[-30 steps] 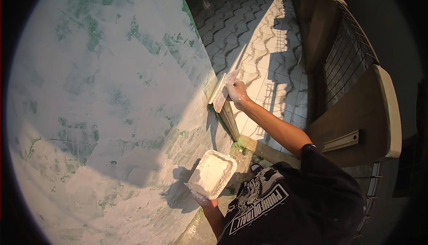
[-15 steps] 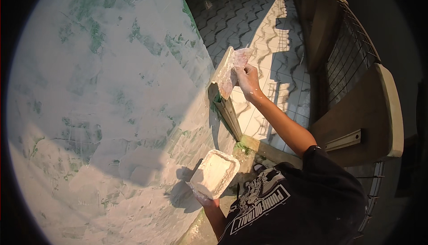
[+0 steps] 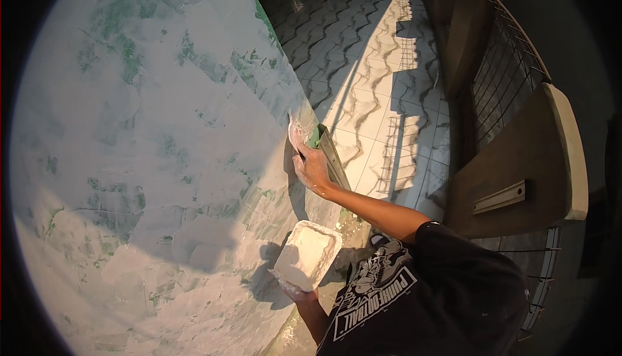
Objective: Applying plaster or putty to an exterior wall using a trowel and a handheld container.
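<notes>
At the bottom, my left hand is wrapped under a shallow rectangular tub of creamy white paste. My right hand, dusted with paste, grips a flat, pale pinkish scraper smeared with white. The scraper lies against the wall close to its right edge. That wall is coated in patchy white paste with green showing through in places. Just right of my hand, a metal channel runs along the green-painted corner.
A tiled floor with wavy grey veins lies beyond the wall edge, crossed by sunlight. On the right stand a brown barrier with a metal bracket and wire grilles. Below is a concrete ledge.
My right hand has moved left and down from beyond the wall's edge onto the wall face, and the scraper has turned against it. The tub stays nearly where it was.
</notes>
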`<state>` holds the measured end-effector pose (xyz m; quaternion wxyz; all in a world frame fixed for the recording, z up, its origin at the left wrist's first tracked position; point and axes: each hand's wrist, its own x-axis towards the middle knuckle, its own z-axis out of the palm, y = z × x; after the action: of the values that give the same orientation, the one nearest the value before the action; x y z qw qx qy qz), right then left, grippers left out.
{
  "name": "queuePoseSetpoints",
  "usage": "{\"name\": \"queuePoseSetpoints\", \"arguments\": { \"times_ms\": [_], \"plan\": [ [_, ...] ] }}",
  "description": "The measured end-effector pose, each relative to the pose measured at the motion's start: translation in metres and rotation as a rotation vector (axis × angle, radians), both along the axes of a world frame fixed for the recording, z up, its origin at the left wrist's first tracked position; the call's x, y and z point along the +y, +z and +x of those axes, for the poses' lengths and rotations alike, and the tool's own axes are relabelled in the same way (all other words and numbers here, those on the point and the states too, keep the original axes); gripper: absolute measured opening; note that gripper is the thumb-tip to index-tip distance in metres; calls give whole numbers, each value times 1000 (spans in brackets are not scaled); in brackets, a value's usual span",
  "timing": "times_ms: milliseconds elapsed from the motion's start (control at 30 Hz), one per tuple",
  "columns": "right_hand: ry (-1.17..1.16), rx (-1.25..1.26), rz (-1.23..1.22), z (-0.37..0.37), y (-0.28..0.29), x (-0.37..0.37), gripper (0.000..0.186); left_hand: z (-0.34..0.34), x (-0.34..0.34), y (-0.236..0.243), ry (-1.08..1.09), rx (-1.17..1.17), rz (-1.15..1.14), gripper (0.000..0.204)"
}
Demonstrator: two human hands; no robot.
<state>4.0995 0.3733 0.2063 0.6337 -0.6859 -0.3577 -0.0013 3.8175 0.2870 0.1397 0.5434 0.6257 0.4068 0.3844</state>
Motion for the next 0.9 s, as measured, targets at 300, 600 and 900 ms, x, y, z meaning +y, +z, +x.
{"name": "queuePoseSetpoints", "arguments": {
  "times_ms": [300, 600, 900],
  "plan": [
    [-4, -51, 95, 46, -2, -18, 57, -2, 4, -12, -34, -422, -455, 63],
    [248, 65, -23, -13, -17, -34, 47, 7, 5, -8, -25, -731, -736, 62],
    [-40, 106, 84, 33, -19, -1, 38, -5, -4, -5, -7, -811, -765, 59]
  ]
}}
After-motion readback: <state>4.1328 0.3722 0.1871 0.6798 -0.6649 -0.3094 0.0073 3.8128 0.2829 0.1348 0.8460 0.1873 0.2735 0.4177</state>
